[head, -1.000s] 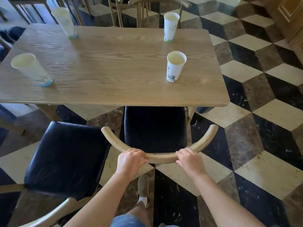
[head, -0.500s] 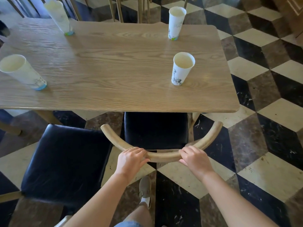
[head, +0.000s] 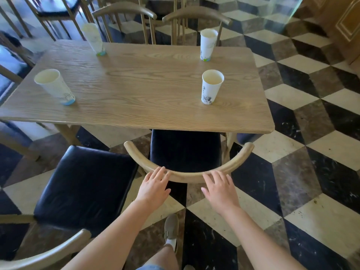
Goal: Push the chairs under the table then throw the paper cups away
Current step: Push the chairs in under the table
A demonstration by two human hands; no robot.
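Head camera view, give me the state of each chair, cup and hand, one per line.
Chair being pushed: seat partly under table.
Second chair: seat fully out from table.
Four paper cups: upright, on table.
Left hand: open, fingertips at curved backrest.
Right hand: open, fingertips at backrest.

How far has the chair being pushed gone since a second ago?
Yes, it moved: the chair slid forward under the table, whose near edge now covers more of the seat. Both hands have opened off its backrest.
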